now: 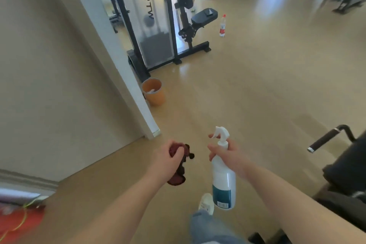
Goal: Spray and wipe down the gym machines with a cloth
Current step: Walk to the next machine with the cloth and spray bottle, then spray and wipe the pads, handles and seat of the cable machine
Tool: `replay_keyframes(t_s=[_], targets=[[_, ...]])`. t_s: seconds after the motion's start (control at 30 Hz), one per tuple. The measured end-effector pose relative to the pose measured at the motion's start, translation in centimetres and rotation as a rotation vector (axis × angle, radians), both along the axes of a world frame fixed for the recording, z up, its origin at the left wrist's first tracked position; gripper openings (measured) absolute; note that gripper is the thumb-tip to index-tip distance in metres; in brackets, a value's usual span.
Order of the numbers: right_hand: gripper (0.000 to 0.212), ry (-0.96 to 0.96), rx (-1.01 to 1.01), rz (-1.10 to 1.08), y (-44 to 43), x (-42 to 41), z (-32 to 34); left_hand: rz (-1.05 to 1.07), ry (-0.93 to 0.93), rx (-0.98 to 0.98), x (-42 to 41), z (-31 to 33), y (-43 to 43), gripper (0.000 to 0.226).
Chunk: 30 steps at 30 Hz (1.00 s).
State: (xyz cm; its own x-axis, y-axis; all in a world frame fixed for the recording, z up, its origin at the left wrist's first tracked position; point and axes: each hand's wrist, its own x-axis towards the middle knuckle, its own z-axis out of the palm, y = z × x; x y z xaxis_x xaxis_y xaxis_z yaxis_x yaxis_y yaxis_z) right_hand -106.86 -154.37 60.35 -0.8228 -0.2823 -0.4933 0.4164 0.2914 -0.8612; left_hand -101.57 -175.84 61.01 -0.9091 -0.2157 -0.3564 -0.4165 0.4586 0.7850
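- My left hand (168,158) grips a bunched dark red cloth (178,166), fingers curled round it.
- My right hand (229,156) holds the white spray bottle (223,176) by its neck, index finger at the trigger.
- A weight-stack machine (156,22) stands ahead, well apart from both hands.

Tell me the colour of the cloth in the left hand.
Dark red, maroon cloth, bunched in the left hand; head view.

light: bright daylight | glare: pale streak on floor (265,0) top right | blur: far machines soft (edges bowed, wide-angle)
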Motion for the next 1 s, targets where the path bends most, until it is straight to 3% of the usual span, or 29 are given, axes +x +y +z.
replay_keyframes(t_s=[0.17, 0.37, 0.67, 0.8, 1.0], targets=[[0.024, 0.01, 0.041, -0.092, 2.8, -10.7, 1.5, -0.149, 0.043, 0.031, -12.6, 1.9, 2.0, 0.039], [0.022, -0.004, 0.095, -0.305, 9.4, -19.5, 1.5, -0.36, -0.089, 0.118, -26.6, 0.0, 7.4, 0.002], [0.024, -0.035, 0.261, -0.758, 19.0, -28.2, 0.7, -0.829, -0.025, 0.126, -46.9, -2.2, 20.6, 0.022], [0.012, -0.082, 0.341, -0.927, 21.9, -29.8, 1.2, -1.053, -0.008, 0.174, -52.3, -0.8, 27.6, 0.038], [0.016, -0.179, 0.39, -1.169, 25.5, -27.9, 1.8, -1.361, -0.082, 0.173, -53.8, -1.2, 37.3, 0.036]])
